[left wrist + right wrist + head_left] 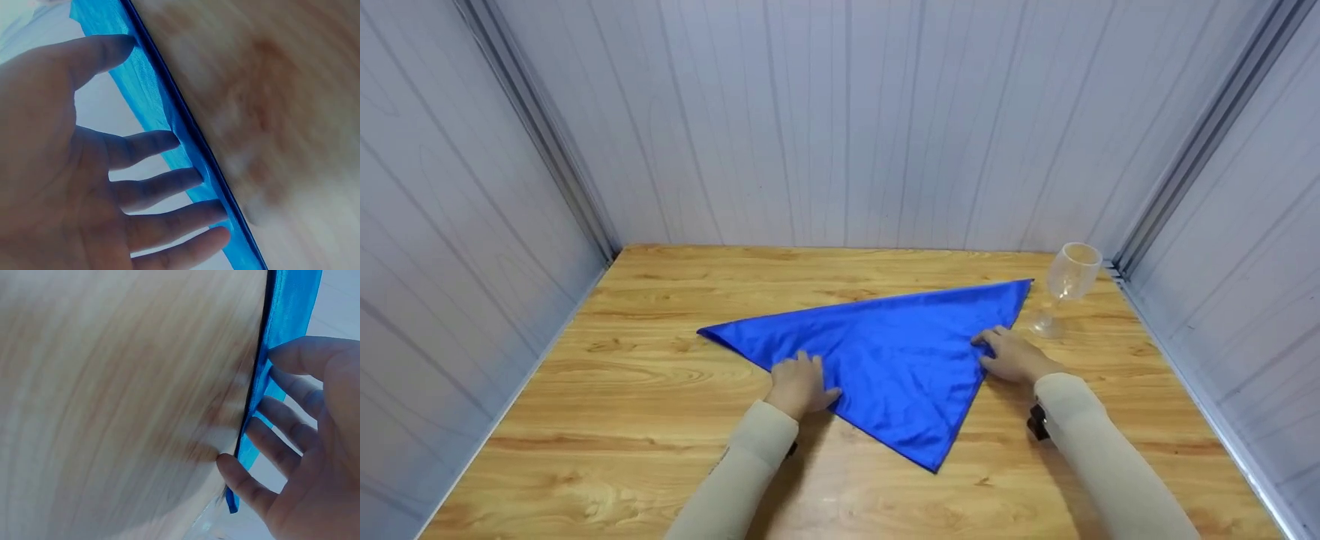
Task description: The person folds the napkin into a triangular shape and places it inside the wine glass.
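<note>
A shiny blue cloth (900, 352), folded to a triangle, lies on the wooden table with its long edge toward the back wall and one corner pointing to the front. At its lower left edge my left hand (799, 385) rests with fingers spread, the fingertips (191, 175) on the fabric along the dark hem. My right hand (1011, 355) is at the cloth's right edge. In the right wrist view its thumb and index tip are close together on the blue fabric (273, 332), the other fingers extended along the hem.
A clear stemmed glass (1072, 274) stands upright near the table's back right corner, just beyond the cloth's right tip. White panelled walls (810, 127) enclose the back and both sides. Bare wooden tabletop (622, 420) extends left and in front of the cloth.
</note>
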